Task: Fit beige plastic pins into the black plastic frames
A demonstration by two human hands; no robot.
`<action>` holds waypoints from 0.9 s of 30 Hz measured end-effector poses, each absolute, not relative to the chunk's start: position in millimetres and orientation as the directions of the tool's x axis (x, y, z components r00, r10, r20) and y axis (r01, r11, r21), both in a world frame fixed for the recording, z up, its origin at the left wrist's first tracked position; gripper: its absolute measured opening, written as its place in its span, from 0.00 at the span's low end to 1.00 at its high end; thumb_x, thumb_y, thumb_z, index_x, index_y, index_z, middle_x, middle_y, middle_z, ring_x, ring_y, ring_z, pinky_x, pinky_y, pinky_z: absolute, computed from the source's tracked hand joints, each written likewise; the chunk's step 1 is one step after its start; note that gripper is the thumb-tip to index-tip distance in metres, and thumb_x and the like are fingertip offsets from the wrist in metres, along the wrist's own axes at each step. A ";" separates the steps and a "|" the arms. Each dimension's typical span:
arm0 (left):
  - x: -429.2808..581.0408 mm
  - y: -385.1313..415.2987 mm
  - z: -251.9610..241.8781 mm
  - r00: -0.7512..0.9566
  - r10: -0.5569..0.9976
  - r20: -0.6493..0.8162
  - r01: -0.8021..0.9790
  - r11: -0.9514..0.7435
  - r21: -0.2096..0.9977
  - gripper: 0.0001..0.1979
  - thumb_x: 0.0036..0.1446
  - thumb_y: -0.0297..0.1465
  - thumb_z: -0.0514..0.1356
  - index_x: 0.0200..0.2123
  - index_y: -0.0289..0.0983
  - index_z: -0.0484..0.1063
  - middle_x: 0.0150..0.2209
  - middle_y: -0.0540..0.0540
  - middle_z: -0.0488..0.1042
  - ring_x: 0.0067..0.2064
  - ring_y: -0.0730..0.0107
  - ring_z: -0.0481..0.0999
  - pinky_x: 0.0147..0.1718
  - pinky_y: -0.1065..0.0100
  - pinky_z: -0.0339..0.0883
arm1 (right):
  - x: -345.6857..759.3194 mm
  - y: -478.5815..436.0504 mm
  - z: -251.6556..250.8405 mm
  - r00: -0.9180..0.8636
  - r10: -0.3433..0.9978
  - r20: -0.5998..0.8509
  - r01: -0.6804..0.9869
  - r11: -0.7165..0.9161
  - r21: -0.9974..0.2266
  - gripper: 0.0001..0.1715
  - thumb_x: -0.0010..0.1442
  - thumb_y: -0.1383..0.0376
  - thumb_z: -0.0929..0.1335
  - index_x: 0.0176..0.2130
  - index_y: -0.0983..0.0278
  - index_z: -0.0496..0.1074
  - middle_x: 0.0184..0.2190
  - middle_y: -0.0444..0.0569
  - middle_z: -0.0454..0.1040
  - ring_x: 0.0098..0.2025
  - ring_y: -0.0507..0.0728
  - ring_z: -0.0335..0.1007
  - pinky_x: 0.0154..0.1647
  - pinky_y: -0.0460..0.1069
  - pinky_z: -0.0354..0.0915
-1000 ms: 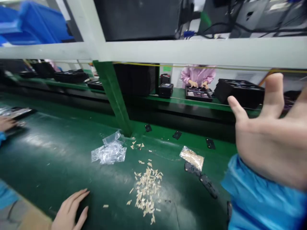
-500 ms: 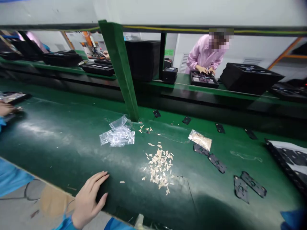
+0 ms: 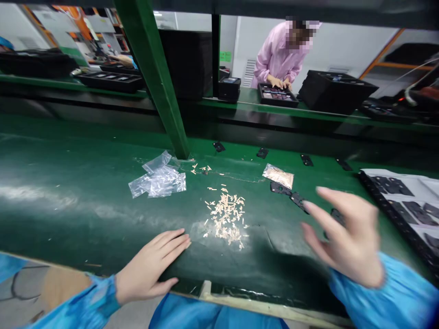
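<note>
And here's the right hand (image 3: 346, 237), wide open, fingers spread, a little blurred, gripping nothing, right beside a couple of flat black plastic pieces (image 3: 297, 201) lying on the green desk (image 3: 68, 183)! Just past those sits a small bag of pale bits (image 3: 278, 176). The left hand (image 3: 152, 265) rests flat near the desk's edge, fingers loosely together, empty, just short of a scattered heap of pale chips (image 3: 224, 217). Left of that heap, a crumpled clear plastic bag (image 3: 157, 178); far right, a tray of black pieces (image 3: 387, 214).
</note>
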State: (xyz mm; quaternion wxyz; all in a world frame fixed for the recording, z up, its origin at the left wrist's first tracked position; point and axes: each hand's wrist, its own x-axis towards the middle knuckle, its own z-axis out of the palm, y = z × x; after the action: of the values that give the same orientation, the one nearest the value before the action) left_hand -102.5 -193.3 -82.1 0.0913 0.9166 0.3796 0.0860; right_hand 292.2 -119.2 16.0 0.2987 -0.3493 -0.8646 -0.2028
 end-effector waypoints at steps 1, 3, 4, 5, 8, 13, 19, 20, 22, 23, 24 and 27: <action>-92.0 -181.9 -77.4 0.728 0.682 0.068 0.646 -0.716 0.266 0.35 0.51 0.35 0.56 0.61 0.38 0.50 0.58 0.40 0.63 0.60 0.49 0.58 0.55 0.50 0.56 | 284.9 -119.0 8.7 -0.625 0.470 0.623 0.700 0.691 0.182 0.14 0.55 0.70 0.66 0.44 0.65 0.69 0.49 0.60 0.66 0.51 0.65 0.62 0.47 0.62 0.61; -70.5 -157.8 -68.0 0.775 0.627 0.075 0.574 -0.750 0.329 0.33 0.51 0.36 0.57 0.60 0.37 0.52 0.58 0.38 0.61 0.59 0.51 0.59 0.55 0.51 0.57 | 269.5 -117.3 -10.9 -0.740 0.464 0.487 0.616 0.757 0.216 0.12 0.56 0.72 0.64 0.42 0.65 0.69 0.47 0.59 0.68 0.49 0.64 0.63 0.46 0.62 0.60; -61.4 -145.7 -63.7 0.778 0.620 0.101 0.555 -0.754 0.352 0.31 0.52 0.34 0.56 0.59 0.37 0.54 0.59 0.38 0.61 0.59 0.52 0.60 0.55 0.54 0.59 | 262.7 -116.1 -22.2 -0.759 0.468 0.453 0.594 0.783 0.185 0.11 0.56 0.72 0.63 0.41 0.66 0.69 0.45 0.59 0.69 0.47 0.63 0.64 0.45 0.60 0.60; -54.5 -133.7 -60.2 0.770 0.625 0.132 0.548 -0.752 0.366 0.29 0.53 0.33 0.56 0.58 0.38 0.55 0.58 0.38 0.61 0.58 0.54 0.61 0.53 0.56 0.60 | 257.0 -115.0 -33.7 -0.769 0.484 0.418 0.582 0.800 0.145 0.11 0.56 0.71 0.63 0.40 0.67 0.69 0.44 0.59 0.70 0.45 0.62 0.64 0.44 0.58 0.61; -50.2 -100.5 -56.9 0.682 0.684 0.259 0.579 -0.721 0.381 0.18 0.57 0.30 0.52 0.51 0.37 0.63 0.49 0.40 0.69 0.49 0.63 0.68 0.46 0.63 0.65 | 248.9 -110.8 -63.6 -0.703 0.572 0.423 0.634 0.773 0.007 0.07 0.57 0.69 0.62 0.31 0.66 0.69 0.32 0.53 0.71 0.33 0.56 0.64 0.35 0.51 0.60; -78.9 -65.6 -73.7 0.419 0.798 0.433 0.708 -0.586 0.394 0.08 0.56 0.28 0.51 0.24 0.37 0.62 0.24 0.49 0.64 0.26 0.71 0.64 0.25 0.70 0.59 | 256.7 -90.6 -88.1 -0.488 0.707 0.512 0.796 0.602 -0.071 0.19 0.58 0.71 0.60 0.17 0.62 0.55 0.15 0.43 0.57 0.20 0.51 0.52 0.23 0.47 0.49; -84.3 -67.5 -88.0 0.533 0.689 0.491 0.576 -0.721 0.386 0.15 0.50 0.25 0.53 0.15 0.37 0.52 0.14 0.55 0.56 0.18 0.77 0.56 0.21 0.69 0.48 | 238.1 -46.9 -72.8 -0.438 0.779 0.450 0.837 0.536 -0.113 0.23 0.58 0.70 0.58 0.16 0.61 0.46 0.12 0.39 0.50 0.16 0.48 0.46 0.21 0.46 0.45; -81.3 -70.0 -87.5 0.598 0.631 0.494 0.490 -0.776 0.397 0.14 0.48 0.24 0.53 0.16 0.37 0.52 0.14 0.55 0.58 0.18 0.77 0.55 0.21 0.68 0.47 | 226.9 -38.5 -66.3 -0.453 0.789 0.415 0.834 0.540 -0.116 0.23 0.58 0.70 0.58 0.16 0.62 0.46 0.12 0.39 0.50 0.16 0.48 0.46 0.21 0.45 0.45; -76.2 -74.2 -86.2 0.623 0.621 0.476 0.410 -0.777 0.478 0.13 0.46 0.23 0.53 0.16 0.36 0.50 0.14 0.55 0.58 0.17 0.77 0.53 0.20 0.68 0.46 | 198.5 -20.0 -52.7 -0.494 0.809 0.320 0.825 0.552 -0.121 0.21 0.57 0.68 0.59 0.16 0.63 0.49 0.13 0.39 0.53 0.16 0.48 0.48 0.21 0.45 0.45; -74.6 -75.6 -85.9 0.637 0.624 0.452 0.368 -0.762 0.533 0.14 0.45 0.24 0.53 0.16 0.36 0.48 0.13 0.55 0.57 0.17 0.77 0.52 0.20 0.68 0.46 | 182.4 -9.7 -46.6 -0.509 0.819 0.265 0.824 0.552 -0.123 0.20 0.57 0.68 0.60 0.16 0.63 0.51 0.13 0.40 0.54 0.17 0.48 0.49 0.22 0.45 0.45; -73.7 -76.3 -86.1 0.650 0.629 0.427 0.337 -0.742 0.579 0.15 0.44 0.24 0.53 0.16 0.36 0.47 0.13 0.55 0.56 0.17 0.77 0.51 0.19 0.68 0.45 | 165.8 1.4 -41.8 -0.518 0.829 0.209 0.827 0.548 -0.127 0.18 0.57 0.67 0.61 0.17 0.63 0.54 0.14 0.40 0.56 0.17 0.48 0.50 0.22 0.45 0.44; -73.7 -74.8 -90.6 0.646 0.632 0.428 0.257 -0.708 0.658 0.17 0.46 0.25 0.54 0.15 0.36 0.46 0.12 0.55 0.54 0.16 0.77 0.50 0.18 0.68 0.44 | 120.0 37.0 -37.9 -0.510 0.858 0.059 0.845 0.513 -0.154 0.09 0.55 0.65 0.64 0.24 0.63 0.62 0.20 0.40 0.64 0.20 0.48 0.56 0.23 0.44 0.47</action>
State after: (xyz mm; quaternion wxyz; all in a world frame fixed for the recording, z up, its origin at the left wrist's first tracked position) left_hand -73.7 -74.8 -90.6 0.2824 0.8622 0.2578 0.3324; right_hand 120.0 37.0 -37.9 0.0639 -0.4908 -0.8673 0.0526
